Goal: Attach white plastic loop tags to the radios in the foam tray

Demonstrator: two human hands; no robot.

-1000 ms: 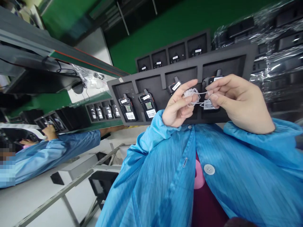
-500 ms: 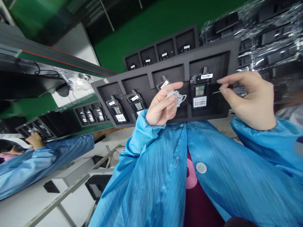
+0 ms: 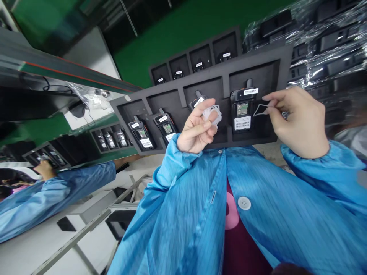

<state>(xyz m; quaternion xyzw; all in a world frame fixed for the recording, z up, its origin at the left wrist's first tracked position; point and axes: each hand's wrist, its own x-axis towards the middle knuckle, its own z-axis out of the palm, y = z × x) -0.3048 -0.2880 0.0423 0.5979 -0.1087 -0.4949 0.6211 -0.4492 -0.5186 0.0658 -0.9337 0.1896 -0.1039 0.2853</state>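
My left hand [image 3: 197,128] is closed round a bunch of thin, translucent white gaskets [image 3: 213,114], held over the middle of a black foam tray [image 3: 183,95]. Between the thumb and finger of my right hand [image 3: 298,118] is pinched a single thin white gasket [image 3: 259,110], an angular loop. It hangs just right of a black handheld radio [image 3: 242,109], which lies with its back up in the tray's right compartment, showing a green panel and white labels. Two similar radios [image 3: 142,136] lie in the left compartments. Another radio [image 3: 197,100] is partly hidden behind my left hand.
Behind stands a second foam tray [image 3: 179,63] with several labelled devices. Plastic-wrapped black parts [image 3: 323,57] are stacked at the right. At the left, a co-worker's hand [image 3: 44,169] reaches to another tray [image 3: 61,154] on the green bench.
My right hand has moved slightly left and turned the gasket, so its loop now shows. The fingers of my left hand have shifted, and the index finger now curls over the bunch.
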